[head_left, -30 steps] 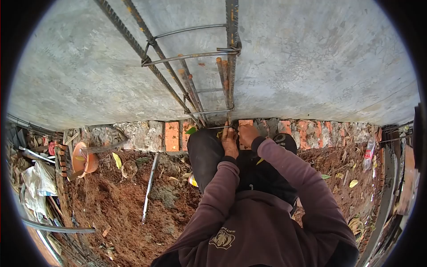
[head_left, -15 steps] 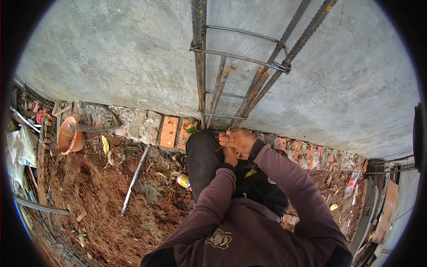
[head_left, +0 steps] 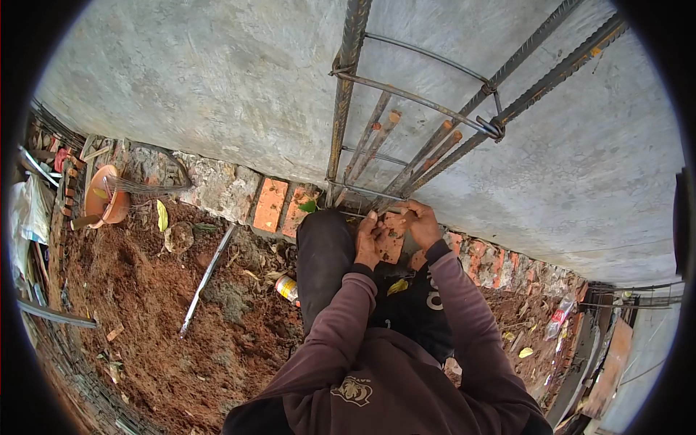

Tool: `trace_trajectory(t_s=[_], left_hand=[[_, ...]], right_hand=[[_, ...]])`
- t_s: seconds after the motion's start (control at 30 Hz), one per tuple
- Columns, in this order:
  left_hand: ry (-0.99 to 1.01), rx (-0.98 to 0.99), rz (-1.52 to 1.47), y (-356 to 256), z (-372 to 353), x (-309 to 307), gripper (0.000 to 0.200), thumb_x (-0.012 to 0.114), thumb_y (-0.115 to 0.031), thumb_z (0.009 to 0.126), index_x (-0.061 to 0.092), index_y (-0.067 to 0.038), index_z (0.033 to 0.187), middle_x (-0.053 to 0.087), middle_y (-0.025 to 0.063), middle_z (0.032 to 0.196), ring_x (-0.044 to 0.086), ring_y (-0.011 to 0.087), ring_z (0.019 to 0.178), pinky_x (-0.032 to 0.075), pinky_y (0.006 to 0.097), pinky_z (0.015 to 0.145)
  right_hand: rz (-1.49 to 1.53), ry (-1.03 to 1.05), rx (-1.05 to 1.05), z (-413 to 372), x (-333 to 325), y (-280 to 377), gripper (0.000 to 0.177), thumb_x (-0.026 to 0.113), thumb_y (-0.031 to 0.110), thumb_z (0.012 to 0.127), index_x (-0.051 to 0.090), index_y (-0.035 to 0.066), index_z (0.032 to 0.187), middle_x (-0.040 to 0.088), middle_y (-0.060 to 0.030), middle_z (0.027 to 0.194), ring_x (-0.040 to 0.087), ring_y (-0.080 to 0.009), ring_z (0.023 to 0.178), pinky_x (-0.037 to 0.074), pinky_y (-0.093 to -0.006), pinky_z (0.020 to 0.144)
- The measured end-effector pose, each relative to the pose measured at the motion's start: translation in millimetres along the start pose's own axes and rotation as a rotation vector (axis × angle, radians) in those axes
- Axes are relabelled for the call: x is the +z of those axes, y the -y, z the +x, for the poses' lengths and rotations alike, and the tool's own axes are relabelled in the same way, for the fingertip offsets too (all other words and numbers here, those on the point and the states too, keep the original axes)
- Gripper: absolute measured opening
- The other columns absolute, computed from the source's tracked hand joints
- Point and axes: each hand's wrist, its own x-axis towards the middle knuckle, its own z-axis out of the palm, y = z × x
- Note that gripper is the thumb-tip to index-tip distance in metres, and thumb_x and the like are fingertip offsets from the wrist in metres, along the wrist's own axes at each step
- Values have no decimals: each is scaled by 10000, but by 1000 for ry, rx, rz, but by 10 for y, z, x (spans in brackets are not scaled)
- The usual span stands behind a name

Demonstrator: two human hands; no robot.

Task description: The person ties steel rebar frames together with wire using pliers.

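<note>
A cage of rusty rebar (head_left: 341,116) with wire stirrups (head_left: 417,98) rises along a grey concrete wall (head_left: 203,80). My left hand (head_left: 368,239) and my right hand (head_left: 419,223) are at the foot of the cage, at the lowest stirrup (head_left: 362,190) above the brick course (head_left: 270,205). The fingers of both hands are pinched together close to a thin tie wire (head_left: 388,212) that runs between them. My knees in dark trousers (head_left: 326,254) sit just below the hands. Maroon sleeves cover both arms.
Red soil (head_left: 145,304) covers the ground at left, with a long metal bar (head_left: 205,279), a can (head_left: 288,288) and leaves. An orange bowl (head_left: 109,196) with a wire bundle lies by the wall. Rebar and sacks crowd the left edge; debris lines the right.
The view has swung, so the cage now leans to the right. My hands, clasped together half a second ago, have spread apart along the wire at the cage's foot.
</note>
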Motion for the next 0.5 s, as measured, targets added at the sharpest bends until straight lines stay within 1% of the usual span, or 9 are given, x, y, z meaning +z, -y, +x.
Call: trace_trajectory(t_s=[0.1, 0.17, 0.23, 0.27, 0.33, 0.37, 0.43, 0.47, 0.5], left_hand=[[-23, -48, -14, -77, -33, 21, 374, 760, -347, 821, 627, -138, 1100, 571, -3, 828, 589, 172, 816, 549, 360, 814], [-10, -86, -42, -130, -31, 42, 386, 753, -324, 821, 618, -149, 1138, 568, -1, 838, 587, 179, 809, 545, 360, 818], [-23, -94, -14, -193, -83, 73, 381, 736, -296, 823, 620, -156, 1158, 562, 4, 845, 583, 187, 801, 543, 360, 801], [11, -99, -88, -118, 32, -49, 334, 730, -296, 825, 639, -153, 1113, 561, 15, 836, 583, 192, 795, 540, 351, 776], [124, -163, -152, -152, 5, -58, 192, 659, -242, 879, 645, -120, 1026, 622, 29, 845, 610, 176, 748, 535, 314, 721], [98, -202, -142, -222, -48, 63, 189, 623, -229, 893, 643, -107, 1035, 573, 30, 755, 610, 187, 767, 548, 330, 791], [393, -140, -169, -151, 110, -179, 199, 545, -249, 950, 626, -86, 1031, 660, 39, 957, 643, 167, 837, 538, 272, 691], [692, -174, -185, -189, 114, -89, 235, 539, -253, 948, 604, -71, 1080, 631, 50, 1016, 618, 185, 885, 548, 304, 756], [636, -145, -190, -111, 294, -253, 287, 521, -248, 948, 575, -37, 1134, 606, 54, 1074, 598, 206, 963, 531, 366, 829]], right_hand=[[-175, 160, -60, 240, -7, -72, 243, 519, 71, 953, 631, -56, 1128, 662, -141, 930, 668, -244, 732, 552, -346, 688], [-441, 307, 99, 397, -6, 80, 234, 512, 28, 932, 621, -75, 1112, 663, -151, 928, 667, -257, 705, 551, -358, 686], [65, 483, 259, 446, 6, 116, 212, 527, 11, 902, 614, -92, 1067, 663, -179, 898, 666, -269, 692, 547, -380, 683], [98, 509, 230, 497, -6, 86, 220, 542, 46, 883, 618, -70, 1054, 660, -171, 886, 657, -274, 692, 541, -384, 675], [-141, 512, -218, 600, 80, -255, 238, 572, 116, 845, 625, -26, 1029, 655, -156, 861, 639, -283, 694, 530, -393, 659], [-279, 484, -497, 718, 84, -499, 249, 588, 151, 826, 628, -4, 1017, 653, -149, 849, 630, -288, 694, 524, -397, 651], [-485, 446, -901, 944, -89, -834, 274, 618, 222, 788, 635, 40, 992, 648, -134, 824, 612, -298, 695, 512, -406, 635], [-399, 586, -645, 800, -153, -548, 279, 567, 223, 849, 614, 82, 1085, 647, -139, 883, 609, -294, 731, 513, -408, 678], [-304, 675, -360, 632, -204, -237, 297, 517, 224, 909, 592, 123, 1179, 645, -144, 942, 606, -290, 766, 514, -410, 721]])
